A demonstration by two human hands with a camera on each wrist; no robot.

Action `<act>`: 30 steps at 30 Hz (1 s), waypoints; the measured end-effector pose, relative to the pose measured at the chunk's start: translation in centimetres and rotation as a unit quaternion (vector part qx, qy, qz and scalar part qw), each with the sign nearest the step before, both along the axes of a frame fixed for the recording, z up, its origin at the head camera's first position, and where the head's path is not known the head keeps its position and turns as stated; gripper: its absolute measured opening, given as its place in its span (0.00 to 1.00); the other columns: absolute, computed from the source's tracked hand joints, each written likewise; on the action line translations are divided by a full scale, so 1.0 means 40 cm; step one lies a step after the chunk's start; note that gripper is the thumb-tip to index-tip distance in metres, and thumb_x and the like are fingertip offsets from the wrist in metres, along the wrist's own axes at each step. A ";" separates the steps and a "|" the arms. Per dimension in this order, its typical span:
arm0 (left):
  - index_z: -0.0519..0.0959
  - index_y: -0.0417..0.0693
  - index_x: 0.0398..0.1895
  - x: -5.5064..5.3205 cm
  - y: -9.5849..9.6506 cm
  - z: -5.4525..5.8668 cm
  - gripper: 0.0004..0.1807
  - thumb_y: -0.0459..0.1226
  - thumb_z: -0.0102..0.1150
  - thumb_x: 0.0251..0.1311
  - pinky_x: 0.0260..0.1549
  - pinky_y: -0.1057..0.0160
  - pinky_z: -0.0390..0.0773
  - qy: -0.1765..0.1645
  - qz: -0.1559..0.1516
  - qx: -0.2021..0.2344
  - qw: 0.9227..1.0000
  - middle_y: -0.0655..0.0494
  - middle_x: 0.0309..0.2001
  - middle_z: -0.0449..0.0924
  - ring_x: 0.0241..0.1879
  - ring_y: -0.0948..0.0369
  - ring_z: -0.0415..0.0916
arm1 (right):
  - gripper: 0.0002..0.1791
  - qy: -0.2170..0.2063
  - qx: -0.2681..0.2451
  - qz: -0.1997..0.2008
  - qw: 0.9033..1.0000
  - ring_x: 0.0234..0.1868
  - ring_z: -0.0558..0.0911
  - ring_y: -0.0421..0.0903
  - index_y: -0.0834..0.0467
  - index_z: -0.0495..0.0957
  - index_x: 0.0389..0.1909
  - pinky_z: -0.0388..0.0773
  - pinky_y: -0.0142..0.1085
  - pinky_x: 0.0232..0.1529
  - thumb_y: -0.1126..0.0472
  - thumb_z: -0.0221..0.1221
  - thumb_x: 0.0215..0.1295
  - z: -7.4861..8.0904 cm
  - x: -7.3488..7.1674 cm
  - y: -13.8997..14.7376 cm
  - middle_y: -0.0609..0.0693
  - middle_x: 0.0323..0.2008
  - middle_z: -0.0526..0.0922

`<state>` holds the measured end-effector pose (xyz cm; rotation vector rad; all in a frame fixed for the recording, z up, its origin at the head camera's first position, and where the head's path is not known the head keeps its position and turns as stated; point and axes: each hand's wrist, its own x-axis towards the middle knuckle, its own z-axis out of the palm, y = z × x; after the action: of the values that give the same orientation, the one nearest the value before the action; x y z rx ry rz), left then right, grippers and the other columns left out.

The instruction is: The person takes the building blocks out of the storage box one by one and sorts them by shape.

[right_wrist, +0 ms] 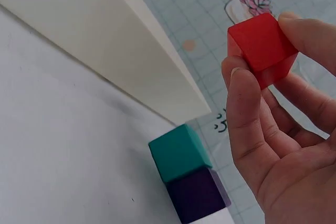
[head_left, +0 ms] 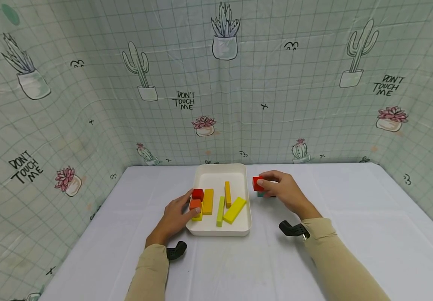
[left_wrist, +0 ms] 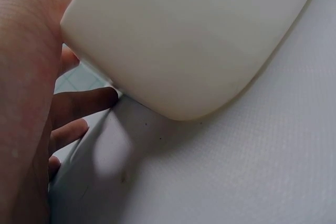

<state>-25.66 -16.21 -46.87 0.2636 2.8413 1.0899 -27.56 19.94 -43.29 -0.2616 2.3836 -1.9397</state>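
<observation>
Between thumb and fingertips, my right hand (head_left: pixel 286 190) pinches a red cube (right_wrist: pixel 262 45), held up just off the right side of the white tray (head_left: pixel 220 232). Below it, a teal cube (right_wrist: pixel 180 153) and a dark purple cube (right_wrist: pixel 197 195) sit side by side on the table, mostly behind the hand in the head view. My left hand (head_left: pixel 173 215) grips the tray's left side, thumb over the rim and fingers along the outside. Near that thumb, inside the tray, are a red cube (head_left: pixel 197 194) and an orange cube (head_left: pixel 195 204).
Across the tray lie an amber block (head_left: pixel 208 202), a thin amber stick (head_left: pixel 227 194), a lime stick (head_left: pixel 220 211) and a yellow block (head_left: pixel 234 210). A white cloth covers the table (head_left: pixel 216 267). Behind it hangs a cactus-print curtain (head_left: pixel 239 83).
</observation>
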 end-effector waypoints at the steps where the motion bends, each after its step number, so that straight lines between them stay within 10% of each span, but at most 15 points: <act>1: 0.55 0.63 0.80 0.001 0.000 -0.001 0.43 0.58 0.59 0.64 0.67 0.30 0.53 -0.001 0.000 -0.001 1.000 0.50 0.75 0.61 0.74 0.42 0.53 | 0.28 0.000 0.001 -0.003 1.000 0.46 0.84 0.59 0.64 0.77 0.58 0.85 0.40 0.44 0.49 0.67 0.66 -0.001 0.001 0.004 0.62 0.54 0.79; 30: 0.55 0.63 0.80 0.000 -0.003 0.003 0.43 0.59 0.58 0.65 0.68 0.31 0.51 0.000 -0.003 -0.006 1.000 0.50 0.75 0.61 0.74 0.42 0.53 | 0.32 -0.017 -0.001 -0.040 0.999 0.46 0.84 0.57 0.69 0.71 0.63 0.84 0.39 0.47 0.51 0.65 0.68 -0.012 0.001 0.094 0.66 0.58 0.75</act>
<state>-25.67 -16.33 -46.76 0.2718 2.8439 1.0720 -27.51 23.70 -43.79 -0.1347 2.4077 -1.9626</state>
